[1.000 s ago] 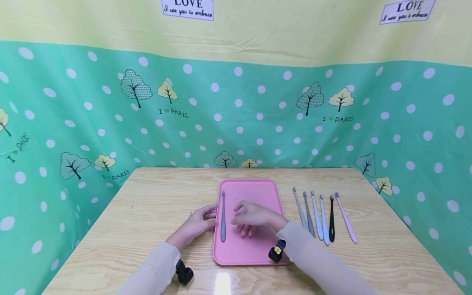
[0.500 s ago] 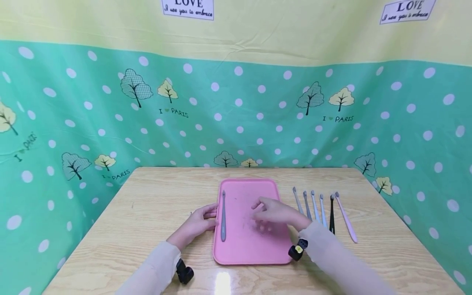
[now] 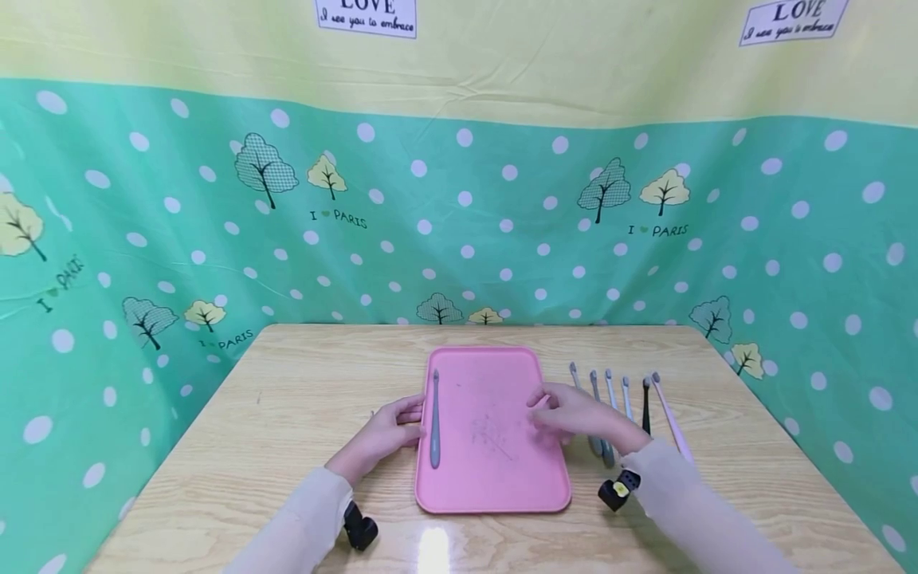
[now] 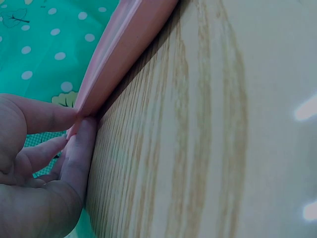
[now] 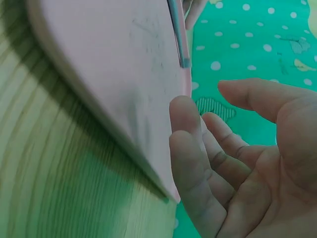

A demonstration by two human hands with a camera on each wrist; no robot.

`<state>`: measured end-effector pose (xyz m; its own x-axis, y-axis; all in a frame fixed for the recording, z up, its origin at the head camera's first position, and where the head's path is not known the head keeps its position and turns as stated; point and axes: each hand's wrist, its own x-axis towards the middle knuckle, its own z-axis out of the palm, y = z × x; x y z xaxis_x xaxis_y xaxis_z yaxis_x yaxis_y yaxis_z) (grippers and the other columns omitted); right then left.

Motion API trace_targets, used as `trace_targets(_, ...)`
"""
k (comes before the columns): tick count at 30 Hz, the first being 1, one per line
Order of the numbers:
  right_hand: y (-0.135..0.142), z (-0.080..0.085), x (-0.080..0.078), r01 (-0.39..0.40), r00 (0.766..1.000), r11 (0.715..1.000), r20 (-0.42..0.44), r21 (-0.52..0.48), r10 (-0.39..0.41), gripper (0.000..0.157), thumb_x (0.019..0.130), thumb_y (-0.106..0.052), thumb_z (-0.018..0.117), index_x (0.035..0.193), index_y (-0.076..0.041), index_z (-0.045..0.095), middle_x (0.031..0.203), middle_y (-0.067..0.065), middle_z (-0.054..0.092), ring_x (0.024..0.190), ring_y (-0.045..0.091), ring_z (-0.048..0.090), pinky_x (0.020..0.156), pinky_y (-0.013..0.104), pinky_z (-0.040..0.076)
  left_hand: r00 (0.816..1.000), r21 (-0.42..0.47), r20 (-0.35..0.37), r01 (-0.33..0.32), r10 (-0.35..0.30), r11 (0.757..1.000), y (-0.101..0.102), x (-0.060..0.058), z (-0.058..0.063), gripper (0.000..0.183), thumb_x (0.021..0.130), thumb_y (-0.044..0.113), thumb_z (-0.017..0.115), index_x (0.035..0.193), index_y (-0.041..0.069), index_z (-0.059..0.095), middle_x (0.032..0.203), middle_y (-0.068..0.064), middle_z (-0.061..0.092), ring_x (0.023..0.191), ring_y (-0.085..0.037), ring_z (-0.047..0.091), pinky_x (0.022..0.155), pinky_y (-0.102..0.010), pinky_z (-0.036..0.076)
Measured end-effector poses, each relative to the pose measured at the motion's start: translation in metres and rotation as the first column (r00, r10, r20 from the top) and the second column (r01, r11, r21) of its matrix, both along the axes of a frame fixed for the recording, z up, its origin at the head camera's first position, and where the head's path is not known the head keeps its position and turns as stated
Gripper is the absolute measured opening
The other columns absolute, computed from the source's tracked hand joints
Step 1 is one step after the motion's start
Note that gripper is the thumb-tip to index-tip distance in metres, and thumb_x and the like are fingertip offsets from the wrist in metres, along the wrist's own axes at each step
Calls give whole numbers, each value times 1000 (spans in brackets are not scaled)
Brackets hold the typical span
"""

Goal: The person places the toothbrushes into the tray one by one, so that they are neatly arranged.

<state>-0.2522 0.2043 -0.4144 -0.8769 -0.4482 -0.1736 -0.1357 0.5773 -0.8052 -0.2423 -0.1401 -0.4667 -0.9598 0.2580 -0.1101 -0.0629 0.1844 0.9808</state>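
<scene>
Currently pink tray [image 3: 488,391] flat on wooden table [image 3: 315,383]. Grey toothbrush [image 3: 435,426] lengthwise just inside tray's left rim. Left hand [image 3: 386,430]: thumb and fingertips pinching tray's left rim. Right hand [image 3: 574,413] at tray's right rim, fingers loosely bent, thumb apart, holding nothing. Row of toothbrushes [image 3: 646,408] right of tray, partly hidden by right hand and arm. Dotted green cloth [image 3: 488,199] behind tray

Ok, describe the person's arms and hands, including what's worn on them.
The left hand and right hand are bare. Pale, off-white long sleeves cover the forearms. Each wrist carries a small black device; the right one shows a yellow mark.
</scene>
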Motion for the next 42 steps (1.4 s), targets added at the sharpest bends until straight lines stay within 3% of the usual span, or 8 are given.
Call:
trace_targets(8, 28, 2, 5, 56, 998, 998, -18, 3, -56, 39, 98, -24, 63, 124, 3, 57, 89, 16, 63, 68, 31, 65, 55, 41, 58, 1000, -32, 3, -2, 2, 999, 1, -2, -1, 64, 89, -4, 66, 148, -5, 42, 135, -22, 55, 124, -37, 54, 90, -34, 60)
trace_targets(21, 70, -5, 10, 171, 982, 980, -94, 98, -162, 32, 97, -19, 66, 121, 2, 58, 81, 10, 61, 60, 23, 58, 50, 36, 54, 1000, -39, 3, 2, -2, 999, 1, -1, -2, 65, 89, -2, 67, 149, -3, 42, 135, -20, 55, 125, -36, 53, 91, -34, 60)
trace_targets(28, 74, -8, 13, 205, 976, 972, -103, 111, -194, 31, 92, -10, 71, 117, 3, 58, 85, 7, 61, 65, 22, 59, 50, 34, 53, 1000, -39, 6, -4, 4, 999, 1, -1, -3, 65, 89, -2, 66, 149, -3, 42, 136, -20, 54, 125, -36, 53, 91, -35, 60)
trace_targets(42, 70, -19, 10, 247, 963, 954, -150, 172, -223, 33, 85, -9, 76, 111, 0, 58, 79, 4, 61, 58, 19, 57, 46, 29, 51, 1000, -35, 8, -11, 11, 999, 1, -2, -5, 64, 89, -2, 66, 149, -3, 42, 136, -19, 54, 125, -35, 53, 91, -34, 60)
